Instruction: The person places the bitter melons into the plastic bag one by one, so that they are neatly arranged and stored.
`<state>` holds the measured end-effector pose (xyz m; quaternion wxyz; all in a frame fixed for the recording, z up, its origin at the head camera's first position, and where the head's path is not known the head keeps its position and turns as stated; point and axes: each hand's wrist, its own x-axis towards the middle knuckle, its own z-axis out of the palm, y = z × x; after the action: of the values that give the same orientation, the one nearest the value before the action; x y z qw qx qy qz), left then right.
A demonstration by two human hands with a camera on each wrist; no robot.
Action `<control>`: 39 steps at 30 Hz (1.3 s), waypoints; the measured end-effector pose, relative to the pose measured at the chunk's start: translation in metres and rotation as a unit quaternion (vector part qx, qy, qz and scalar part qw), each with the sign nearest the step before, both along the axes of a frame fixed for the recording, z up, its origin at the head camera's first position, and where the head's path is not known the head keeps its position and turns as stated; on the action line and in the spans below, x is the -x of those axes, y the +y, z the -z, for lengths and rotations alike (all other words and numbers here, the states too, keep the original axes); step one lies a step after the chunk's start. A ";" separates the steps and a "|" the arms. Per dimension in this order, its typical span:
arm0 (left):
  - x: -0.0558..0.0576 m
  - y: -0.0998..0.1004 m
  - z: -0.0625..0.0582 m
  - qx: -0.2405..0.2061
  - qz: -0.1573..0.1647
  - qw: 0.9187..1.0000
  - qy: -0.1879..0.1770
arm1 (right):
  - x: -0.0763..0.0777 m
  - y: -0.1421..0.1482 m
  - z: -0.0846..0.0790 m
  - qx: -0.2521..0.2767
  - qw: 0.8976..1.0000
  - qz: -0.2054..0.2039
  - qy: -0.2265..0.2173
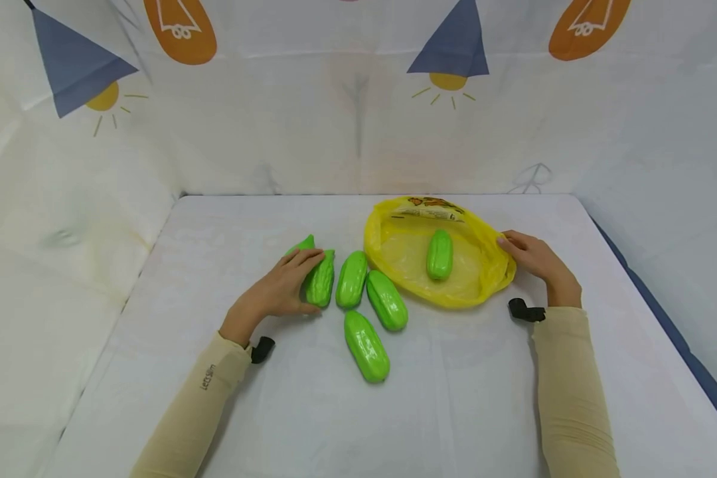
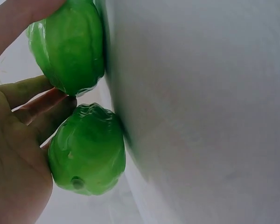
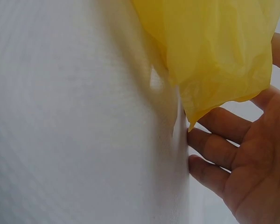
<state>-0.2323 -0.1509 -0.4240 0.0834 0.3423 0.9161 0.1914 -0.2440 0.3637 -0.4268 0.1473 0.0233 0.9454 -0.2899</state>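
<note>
My left hand (image 1: 282, 287) reaches over a bumpy green bitter melon (image 1: 320, 284), thumb at its near end and fingers at its far end. In the left wrist view this bitter melon (image 2: 74, 51) sits between thumb and fingers, close against the table. A second bitter melon (image 1: 303, 243) lies just left of it, partly hidden by the fingers. My right hand (image 1: 534, 257) pinches the right rim of a yellow plastic bag (image 1: 491, 282), its thumb at the bag's edge. The bag's mouth is spread wide, and one smooth green gourd (image 1: 439, 255) lies inside.
Three glossy green gourds lie between the left hand and the bag: one upper (image 1: 351, 279), one beside the bag (image 1: 387, 301), one nearer (image 1: 367, 346). A white-covered table (image 1: 454, 398) holds everything, with a printed cloth wall (image 1: 311, 119) behind.
</note>
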 end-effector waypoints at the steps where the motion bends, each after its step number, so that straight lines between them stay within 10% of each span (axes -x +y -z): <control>1: 0.000 0.000 0.000 -0.001 -0.001 1.000 0.000 | 0.000 0.000 0.000 0.001 1.000 0.000 0.003; 20: 0.004 -0.005 -0.020 -0.055 -0.015 0.998 -0.001 | 0.003 0.000 0.002 0.004 1.000 -0.001 0.010; 39: 0.019 0.037 -0.036 -0.102 0.019 0.994 -0.018 | 0.001 0.004 0.002 0.012 1.000 0.007 0.002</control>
<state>-0.2516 -0.1142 -0.3883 0.0685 0.3632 0.8834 0.2880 -0.2447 0.3681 -0.4288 0.1437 0.0272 0.9420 -0.3021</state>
